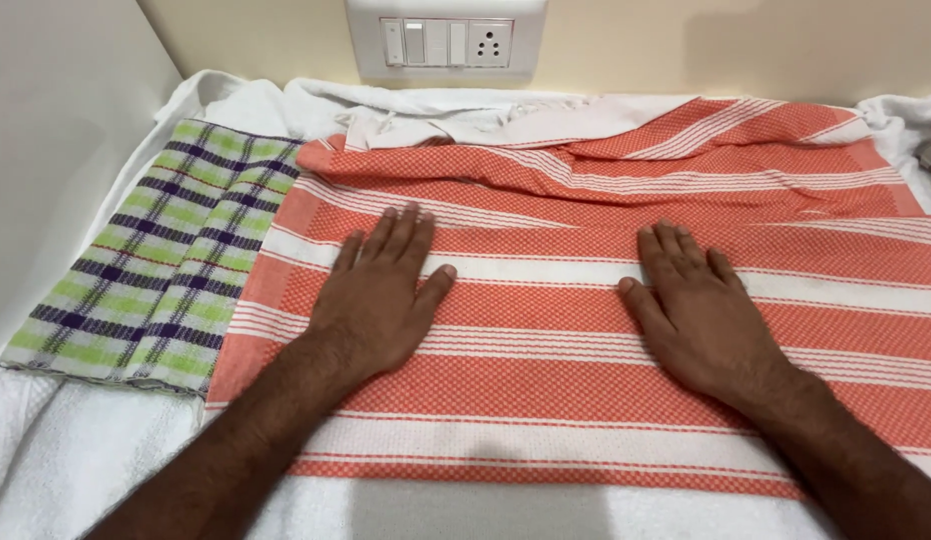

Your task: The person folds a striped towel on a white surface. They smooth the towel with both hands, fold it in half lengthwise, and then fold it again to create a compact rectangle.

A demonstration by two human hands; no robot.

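An orange towel with white stripes (546, 390) lies spread across the middle, its far part folded and rumpled. My left hand (378, 290) lies flat on it, palm down, fingers close together, left of centre. My right hand (698, 305) presses flat on the same towel to the right, about a hand's width away. Neither hand holds anything. A green, purple and white checked cloth (151, 260) lies folded to the left, beside my left hand, touching the orange towel's left edge.
A white terry towel (76, 450) covers the surface underneath and shows at the front and back. A white wall (56, 130) borders the left side. A white switch and socket plate (446, 40) sits on the beige back wall.
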